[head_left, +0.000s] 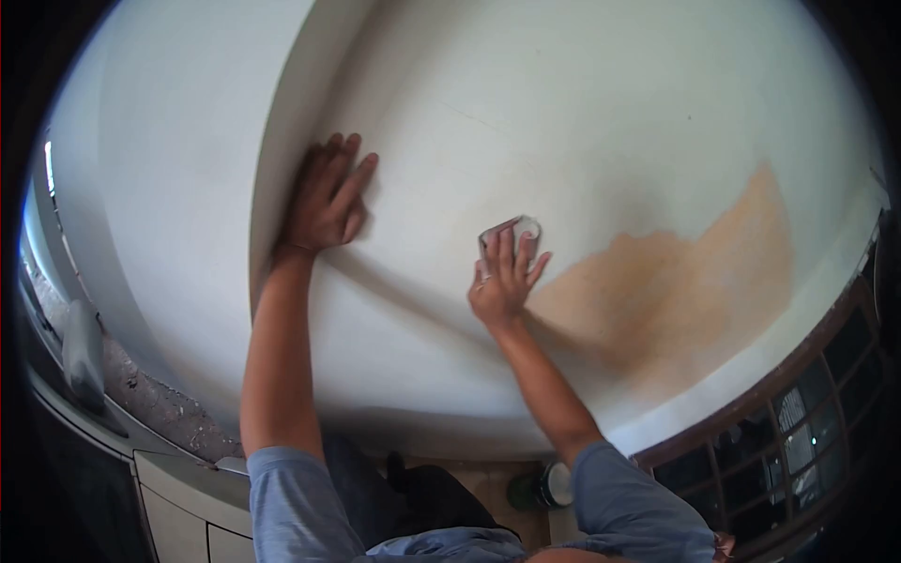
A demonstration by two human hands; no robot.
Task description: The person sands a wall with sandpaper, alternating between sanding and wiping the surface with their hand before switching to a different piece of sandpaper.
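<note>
In the head view, the right hand point(505, 281) grips a pad point(517, 225) against the wall point(582, 103), beside a tan patch point(676, 291); the left hand point(324, 202) lies open on the wall. Uneven pressure could make the pad slip or scratch.

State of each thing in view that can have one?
Pale smooth wall, partly tan
Grey flat pad, pressed against wall
Left hand, open on wall
Right hand, fingers spread across pad
Dark green container with white top, open or closed unclear
Brown-framed paned window, open or shut unclear
</note>
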